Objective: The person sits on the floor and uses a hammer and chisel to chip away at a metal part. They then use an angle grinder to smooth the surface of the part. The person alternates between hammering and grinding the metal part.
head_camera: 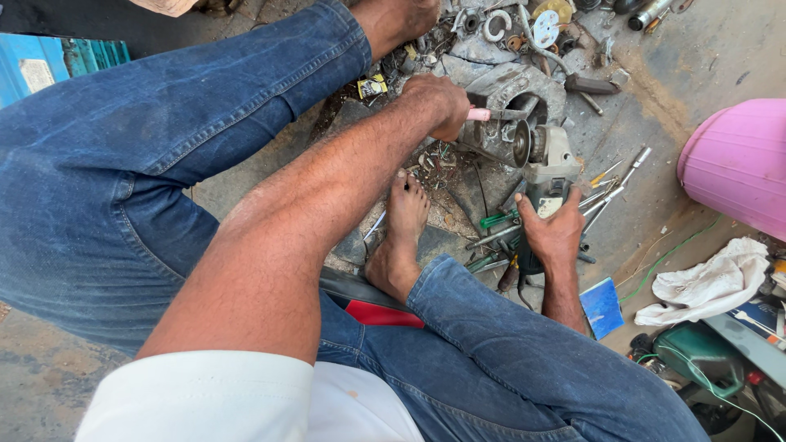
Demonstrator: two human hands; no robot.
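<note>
Grinder [542, 168] work filled the middle of the view: the angle grinder, grey-bodied with its disc edge-on, lay just right of a rough grey metal casting [508, 98] on the ground, its head touching or very nearly touching that casting.

Largest in the frame were the person's own blue-jeaned legs [123, 164], folded wide, one running along the top left, the other along the bottom right. A bare foot [399, 237] rested between them on a slab amid the scrap, toes pointing up toward the casting. A big pink plastic tub [737, 164] stood at the right edge, well apart from the work. Below it lay a crumpled white rag [708, 282], and near that a green container [692, 356] and a small blue block [603, 307].

The left hand [442, 105] was curled tight around a pink-handled tool [479, 115], whose metal end reached onto the casting. The right hand [553, 233] was wrapped firmly round the rear body of the grinder, fingers closed over it from above.

Smaller things lay scattered on the concrete: a green-handled screwdriver [499, 218] just left of the right hand, several slim metal spanners [610, 192] fanned to its right, and a litter of rings, washers and bolts [508, 24] beyond the casting at the top. A thin green wire [671, 254] trailed across the floor toward the rag.
</note>
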